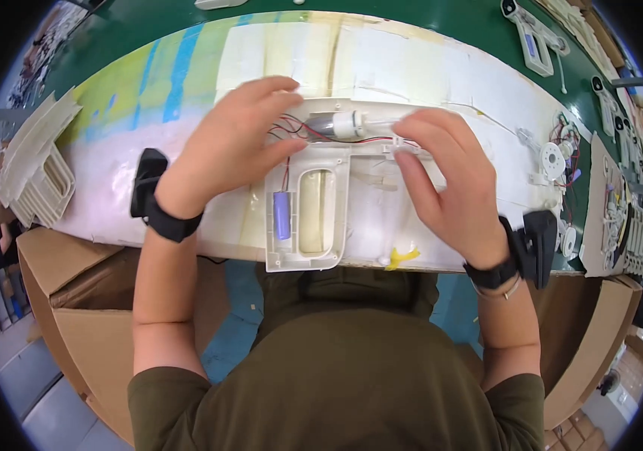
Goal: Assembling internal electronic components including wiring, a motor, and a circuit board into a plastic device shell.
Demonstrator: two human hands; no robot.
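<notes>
The white housing (294, 214) is laid centrally. At its ten o'clock the left hand (235, 139) is held, thumb and fingers parted near wires (291, 128); at two, the right hand (453, 180) is held curled, whether gripping cannot be told.

A white plastic housing (341, 203) is laid on the bench (103, 195), its handle end nearest the bench edge. A purple cell (282, 216) is seated in the housing's left side; a grey cylinder with a white collar (348, 124) is set across its far part, beside red and black wires (366, 140). The housing's far left is partly covered by the left hand (235, 143), with thumb and fingers spread. At its far right, the right hand (449, 177) is held curved; whether anything is gripped cannot be told. A yellow scrap (402, 258) is seen right of the housing's near end.
</notes>
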